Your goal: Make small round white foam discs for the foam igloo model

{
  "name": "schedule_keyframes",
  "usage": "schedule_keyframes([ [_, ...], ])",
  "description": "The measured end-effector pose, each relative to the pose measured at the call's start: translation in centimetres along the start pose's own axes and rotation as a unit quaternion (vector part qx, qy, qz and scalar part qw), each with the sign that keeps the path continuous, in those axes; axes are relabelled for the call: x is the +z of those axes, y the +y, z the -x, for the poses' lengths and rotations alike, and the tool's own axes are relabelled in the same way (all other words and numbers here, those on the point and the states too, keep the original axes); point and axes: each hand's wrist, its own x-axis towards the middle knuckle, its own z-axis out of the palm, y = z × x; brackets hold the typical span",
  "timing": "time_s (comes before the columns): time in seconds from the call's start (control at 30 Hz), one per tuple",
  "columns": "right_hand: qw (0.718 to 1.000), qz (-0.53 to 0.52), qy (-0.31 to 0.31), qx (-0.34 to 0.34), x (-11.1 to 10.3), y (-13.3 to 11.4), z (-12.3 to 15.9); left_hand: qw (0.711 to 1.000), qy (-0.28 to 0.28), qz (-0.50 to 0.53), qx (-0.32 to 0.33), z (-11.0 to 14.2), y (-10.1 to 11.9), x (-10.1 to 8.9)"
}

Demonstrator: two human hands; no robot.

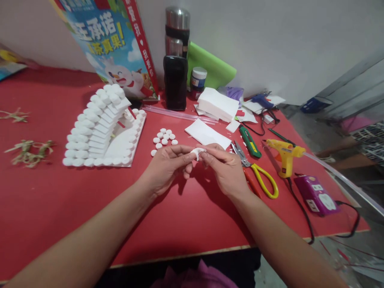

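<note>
Between both hands, above the red table, is a small curved white piece (198,152) whose kind I cannot make out. My left hand (169,166) pinches its left end with thumb and forefinger. The right end sits in the pinch of my right hand (225,168). Just behind my left hand lies a group of small white round discs (164,138). A flat white sheet (208,134) lies behind the fingers. Scissors (261,176) with yellow and red handles are beside my right hand, partly covered by it.
A stepped white model (99,132) edged with white discs stands at left, near dried straw knots (30,152). At right are a green utility knife (250,142), a yellow glue gun (285,154) and a purple power box (316,195). A black phone (175,84) stands behind.
</note>
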Motion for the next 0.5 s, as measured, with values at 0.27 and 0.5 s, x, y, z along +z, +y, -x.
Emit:
schedule_keyframes([
  [0.27, 1.000, 0.025, 0.005, -0.013, 0.18, -0.05, 0.13, 0.999, 0.010, -0.022, 0.021, 0.02, -0.45, 0.26],
  [0.5, 0.999, 0.049, -0.005, -0.013, 0.29, -0.05, 0.31, 0.997, 0.029, -0.066, 0.022, 0.13, -0.63, 0.39],
])
